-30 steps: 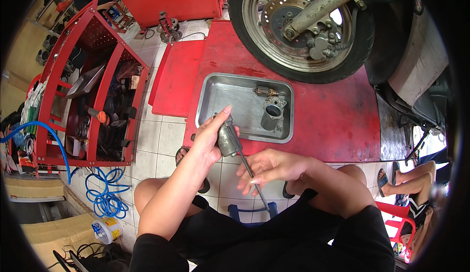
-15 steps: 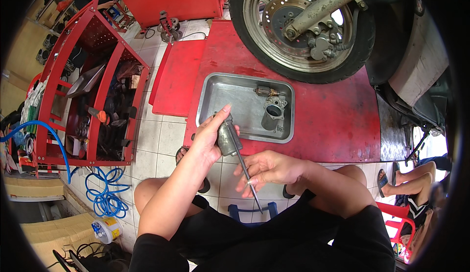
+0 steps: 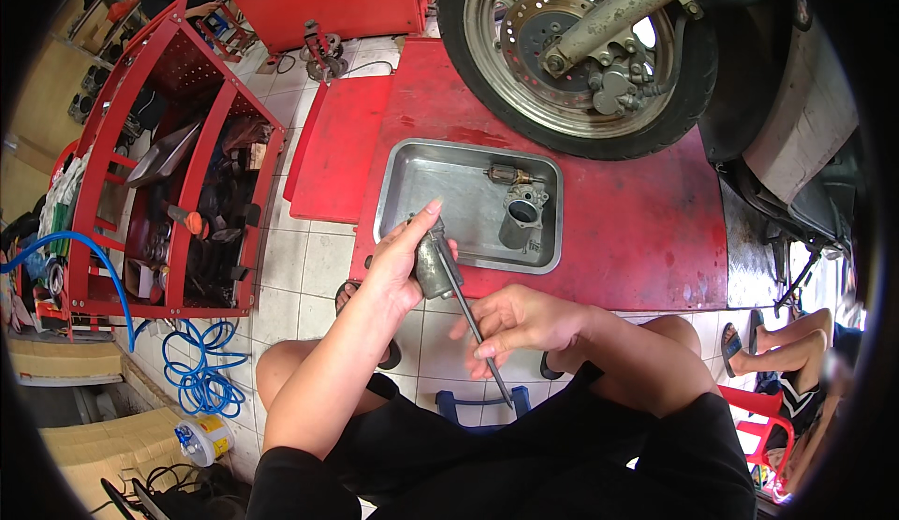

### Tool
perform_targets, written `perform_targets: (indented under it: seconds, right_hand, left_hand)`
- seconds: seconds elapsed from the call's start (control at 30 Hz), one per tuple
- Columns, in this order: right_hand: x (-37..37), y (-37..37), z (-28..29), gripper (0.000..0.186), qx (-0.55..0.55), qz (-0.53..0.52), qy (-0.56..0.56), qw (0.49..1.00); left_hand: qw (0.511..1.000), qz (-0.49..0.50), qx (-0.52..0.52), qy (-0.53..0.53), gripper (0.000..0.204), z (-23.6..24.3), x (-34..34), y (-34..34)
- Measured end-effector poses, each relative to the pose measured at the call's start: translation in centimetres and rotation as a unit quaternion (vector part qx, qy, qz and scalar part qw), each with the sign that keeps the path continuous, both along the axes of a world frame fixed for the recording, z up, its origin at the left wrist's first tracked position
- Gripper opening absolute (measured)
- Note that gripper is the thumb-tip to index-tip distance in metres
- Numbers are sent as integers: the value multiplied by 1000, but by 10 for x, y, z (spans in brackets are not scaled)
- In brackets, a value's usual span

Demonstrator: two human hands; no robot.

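Note:
My left hand (image 3: pixel 405 250) is closed around a grey cylindrical metal housing (image 3: pixel 433 272), with its thumb along the top. A long thin metal rod (image 3: pixel 464 307), dark and thicker at its upper end, lies against the housing and slants down toward my lap. My left fingers hide part of that upper end. My right hand (image 3: pixel 524 323) has its thumb and curled fingers around the rod's lower half, and the tip sticks out below. Beyond my hands, a shallow metal tray (image 3: pixel 403 160) holds a motor armature (image 3: pixel 509 175) and a grey metal casting with a round bore (image 3: pixel 521 224).
The tray rests on a red platform (image 3: pixel 637 239). A motorcycle front wheel (image 3: pixel 459 61) stands at its far side. Left are a red tool rack (image 3: pixel 183 309) and a coiled blue hose (image 3: pixel 201 370). A blue stool (image 3: pixel 449 410) is beneath me; another person's legs (image 3: pixel 796 337) show at right.
The rod's lower tip has swung slightly to the right. My right thumb and fingers have shifted a little along with it. My left hand and the housing stay nearly in place.

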State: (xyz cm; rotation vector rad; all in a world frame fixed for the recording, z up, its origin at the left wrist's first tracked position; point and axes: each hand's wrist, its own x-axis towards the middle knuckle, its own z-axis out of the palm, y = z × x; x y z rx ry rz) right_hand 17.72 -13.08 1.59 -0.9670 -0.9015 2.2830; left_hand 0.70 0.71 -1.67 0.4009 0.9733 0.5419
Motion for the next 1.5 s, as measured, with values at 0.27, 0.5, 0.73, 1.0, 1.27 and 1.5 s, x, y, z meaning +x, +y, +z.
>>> perform_targets:
  seconds: [0.27,0.5,0.73,1.0,1.27,1.5]
  right_hand:
    - [-2,0,-13,49,-1,-27,0,1000]
    - [-1,0,-11,54,26,-31,22,999]
    - [-4,0,-14,50,43,-3,-15,999]
    - [1,0,-15,45,24,28,12,999]
    - [-4,-1,-8,42,13,-9,43,999]
    - [2,1,-13,40,48,-17,-37,998]
  left_hand:
    - [1000,13,-1,6,46,-2,2,1]
    - [1000,0,8,0,45,0,3,0]
    - [1000,1,9,5,46,0,4,-1]
    - [1000,-3,5,0,46,0,4,-2]
    - [1000,6,5,1,46,-1,3,-1]
    - [1000,0,-5,16,47,0,3,4]
